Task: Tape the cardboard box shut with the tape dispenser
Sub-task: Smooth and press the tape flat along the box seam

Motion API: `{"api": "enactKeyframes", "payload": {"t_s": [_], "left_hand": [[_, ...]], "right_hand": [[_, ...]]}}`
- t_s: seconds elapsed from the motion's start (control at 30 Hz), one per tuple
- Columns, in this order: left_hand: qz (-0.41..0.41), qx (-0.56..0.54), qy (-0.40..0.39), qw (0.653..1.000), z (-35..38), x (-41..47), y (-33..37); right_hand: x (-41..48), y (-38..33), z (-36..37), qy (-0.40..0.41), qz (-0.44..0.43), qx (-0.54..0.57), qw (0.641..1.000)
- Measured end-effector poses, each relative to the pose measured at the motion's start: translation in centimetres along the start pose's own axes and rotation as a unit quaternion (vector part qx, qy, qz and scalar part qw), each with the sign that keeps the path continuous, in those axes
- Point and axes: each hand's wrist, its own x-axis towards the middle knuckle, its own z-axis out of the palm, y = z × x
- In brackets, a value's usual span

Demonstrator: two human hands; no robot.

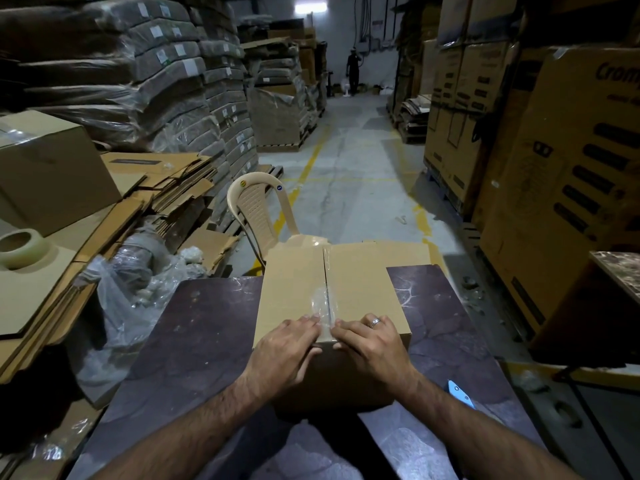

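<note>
A brown cardboard box point(294, 282) stands on the dark marbled table point(194, 327), its top flaps closed along a centre seam. Clear tape point(323, 303) runs along that seam, wrinkled near the front edge. My left hand point(287, 348) lies flat on the box's near top edge, left of the seam, with the thumb down the front face. My right hand point(372, 341), wearing a ring, presses flat to the right of the seam. The fingertips of both hands meet at the tape. A tape roll point(19, 247) rests on flat cardboard at the far left. No dispenser is visible.
A blue-handled cutter point(459, 393) lies on the table's right side. A beige plastic chair point(263, 216) stands behind the box. Flattened cartons point(138, 202) and plastic wrap pile up on the left. Stacked large boxes point(554, 168) line the right. A person point(353, 71) stands far down the aisle.
</note>
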Motion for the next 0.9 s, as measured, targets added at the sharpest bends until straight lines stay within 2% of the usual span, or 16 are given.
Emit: {"api": "enactKeyframes", "payload": {"t_s": [0.1, 0.2, 0.33, 0.53, 0.67, 0.9], "left_hand": [[-0.002, 0.000, 0.004, 1.000, 0.0, -0.1, -0.1], [0.011, 0.030, -0.018, 0.999, 0.3, -0.3, 0.0], [-0.016, 0.018, -0.032, 0.999, 0.4, -0.3, 0.2], [-0.012, 0.007, 0.022, 1.000, 0.4, -0.3, 0.5], [-0.017, 0.067, -0.049, 0.996, 0.7, -0.3, 0.6], [-0.025, -0.009, -0.004, 1.000, 0.5, -0.1, 0.6]], "right_hand": [[-0.4, -0.1, 0.1, -0.005, 0.010, -0.007, 1.000], [-1.1, -1.1, 0.4, -0.047, 0.028, -0.040, 0.998], [-0.4, -0.9, -0.4, -0.090, 0.019, -0.047, 0.995], [-1.0, -0.7, -0.1, -0.049, 0.023, -0.018, 0.998], [-1.0, -1.5, 0.2, -0.057, 0.034, -0.057, 0.996], [0.3, -0.8, -0.7, -0.072, 0.018, -0.023, 0.997]]}}
